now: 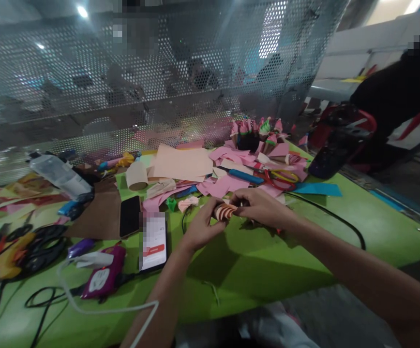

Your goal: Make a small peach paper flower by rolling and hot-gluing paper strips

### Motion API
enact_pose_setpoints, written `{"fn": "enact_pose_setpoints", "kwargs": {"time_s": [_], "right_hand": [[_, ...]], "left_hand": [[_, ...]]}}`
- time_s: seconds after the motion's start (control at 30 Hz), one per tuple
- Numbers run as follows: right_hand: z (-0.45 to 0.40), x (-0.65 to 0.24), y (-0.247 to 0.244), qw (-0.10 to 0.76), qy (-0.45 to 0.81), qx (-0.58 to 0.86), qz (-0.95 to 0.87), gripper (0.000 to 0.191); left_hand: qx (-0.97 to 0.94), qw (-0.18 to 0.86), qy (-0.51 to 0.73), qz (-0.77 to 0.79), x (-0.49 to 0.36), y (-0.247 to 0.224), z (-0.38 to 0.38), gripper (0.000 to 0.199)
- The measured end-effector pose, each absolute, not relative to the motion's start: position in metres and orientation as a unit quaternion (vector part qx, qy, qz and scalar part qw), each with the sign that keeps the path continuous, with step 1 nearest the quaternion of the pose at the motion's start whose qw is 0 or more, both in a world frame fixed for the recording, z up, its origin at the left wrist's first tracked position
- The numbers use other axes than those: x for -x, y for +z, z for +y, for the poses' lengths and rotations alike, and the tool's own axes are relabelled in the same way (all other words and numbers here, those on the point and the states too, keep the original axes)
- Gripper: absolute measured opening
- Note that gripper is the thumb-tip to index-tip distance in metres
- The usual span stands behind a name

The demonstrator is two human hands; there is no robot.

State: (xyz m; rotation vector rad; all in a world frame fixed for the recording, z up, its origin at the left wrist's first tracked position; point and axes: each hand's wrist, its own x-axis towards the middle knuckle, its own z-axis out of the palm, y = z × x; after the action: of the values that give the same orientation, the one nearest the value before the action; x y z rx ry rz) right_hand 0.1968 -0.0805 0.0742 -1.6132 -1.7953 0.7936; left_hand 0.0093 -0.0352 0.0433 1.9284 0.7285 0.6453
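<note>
A small striped roll (225, 211), orange-brown and cream, is held between my two hands above the green table (268, 270). My left hand (204, 226) has its thumb and fingers closed around the roll's left side. From the right, my right hand (255, 205) pinches its other side with bent fingers. Part of the roll is hidden by the fingers. Just left of my hands lie a crumpled pale pink piece (188, 203) and a small green piece (171, 204). Pink paper scraps (228, 186) are spread behind them.
Scissors (280, 179), a blue-handled tool (246, 176) and a black cable (326, 216) lie behind and right. Phones (130, 216), a purple pack (104, 275), a glue gun (12, 256) and a bottle (61, 175) are left. Small cone figures (244, 128) stand behind; a person (395, 96) is at right.
</note>
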Motion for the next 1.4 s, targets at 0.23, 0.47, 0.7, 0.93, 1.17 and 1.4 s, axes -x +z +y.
{"fn": "enact_pose_setpoints", "kwargs": {"time_s": [0.23, 0.47, 0.7, 0.93, 1.17, 1.4], "right_hand": [[-0.081, -0.195, 0.075, 0.288, 0.257, 0.617, -0.686, 0.004], [-0.082, -0.193, 0.074, 0.275, 0.206, 0.63, -0.696, 0.004], [-0.081, -0.196, 0.075, 0.286, 0.181, 0.62, -0.708, 0.011], [-0.089, -0.202, 0.065, 0.402, 0.151, 0.552, -0.714, 0.009], [-0.096, -0.192, 0.051, 0.383, 0.016, 0.478, -0.79, 0.014], [-0.094, -0.191, 0.046, 0.299, -0.061, 0.492, -0.816, 0.016]], "left_hand": [[-0.806, 0.445, 0.26, 0.29, -0.011, 0.045, -0.036, 0.029], [-0.811, 0.432, 0.257, 0.3, -0.011, 0.045, -0.038, 0.03], [-0.701, 0.574, 0.298, 0.3, -0.012, 0.033, -0.032, 0.032], [-0.609, 0.647, 0.338, 0.311, -0.015, 0.019, -0.023, 0.046], [-0.618, 0.641, 0.325, 0.317, -0.013, 0.011, -0.022, 0.046], [-0.625, 0.646, 0.309, 0.311, -0.013, 0.011, -0.022, 0.047]]}}
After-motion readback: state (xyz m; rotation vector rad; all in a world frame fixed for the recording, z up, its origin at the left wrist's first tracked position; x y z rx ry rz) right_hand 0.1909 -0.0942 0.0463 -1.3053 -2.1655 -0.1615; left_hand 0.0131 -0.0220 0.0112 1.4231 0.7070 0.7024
